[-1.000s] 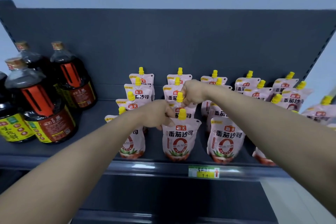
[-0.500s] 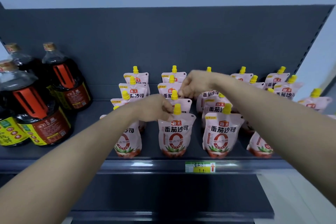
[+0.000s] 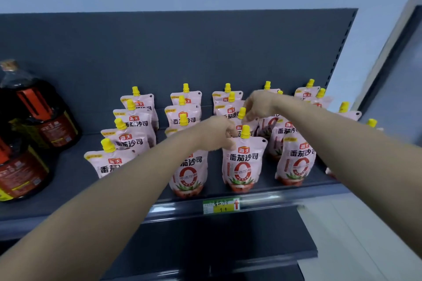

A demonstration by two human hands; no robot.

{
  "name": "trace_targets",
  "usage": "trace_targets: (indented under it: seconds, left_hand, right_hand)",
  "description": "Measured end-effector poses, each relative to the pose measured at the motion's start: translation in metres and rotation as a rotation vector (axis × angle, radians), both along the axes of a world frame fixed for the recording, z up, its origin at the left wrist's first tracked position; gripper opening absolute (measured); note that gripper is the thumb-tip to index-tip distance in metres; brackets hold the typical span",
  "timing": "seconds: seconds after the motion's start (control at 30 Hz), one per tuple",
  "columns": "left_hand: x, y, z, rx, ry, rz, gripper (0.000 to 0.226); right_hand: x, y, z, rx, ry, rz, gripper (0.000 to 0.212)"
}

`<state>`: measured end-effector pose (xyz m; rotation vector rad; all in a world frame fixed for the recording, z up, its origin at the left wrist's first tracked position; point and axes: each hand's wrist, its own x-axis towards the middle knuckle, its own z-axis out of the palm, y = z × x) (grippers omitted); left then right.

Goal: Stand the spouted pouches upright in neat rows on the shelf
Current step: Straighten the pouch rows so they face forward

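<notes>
Where pink, yellow-capped spouted pouches (image 3: 137,141) stand in rows on the dark grey metal shelf (image 3: 68,166), the left hand (image 3: 217,132) pinches the top corner of the front pouch (image 3: 243,162) with curled fingers. The right hand (image 3: 258,105) closes curled fingers on the yellow cap (image 3: 241,113) of the pouch just behind (image 3: 239,127).

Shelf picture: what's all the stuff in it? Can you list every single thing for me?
Pink spouted pouches with yellow caps: about twenty, some hidden by the arms; pink and yellow; upright in rows across the shelf's middle and right.
Dark sauce bottles with red handles: at least two; dark brown and red; left end of the shelf.
Green and yellow price tag: one; red arrow on it; on the shelf's front rail.
Dark grey metal shelf: one; dark grey; matching back panel behind, pale blue wall above.
Left hand: one; grips the top corner of the front pouch.
Right hand: one; pinches the cap of the pouch behind it.
</notes>
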<state>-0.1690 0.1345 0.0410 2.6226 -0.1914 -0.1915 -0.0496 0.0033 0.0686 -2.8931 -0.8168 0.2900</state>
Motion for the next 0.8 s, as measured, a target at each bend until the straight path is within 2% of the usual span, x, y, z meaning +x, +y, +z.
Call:
trace_targets:
  seconds: [0.13,0.4,0.8]
  left_hand:
    - [0.005,-0.011,-0.012,0.033,-0.038,0.005,0.01]
    - [0.007,-0.01,-0.019,-0.039,-0.071,0.079,0.012]
    - [0.005,-0.01,-0.015,-0.075,0.002,0.078,0.016]
  right_hand:
    - [0.001,-0.001,-0.012,-0.012,-0.051,-0.004,0.033]
    - [0.008,-0.002,-0.019,0.037,-0.036,-0.012,0.033]
    - [0.012,-0.003,-0.018,0.012,-0.016,0.042,0.04]
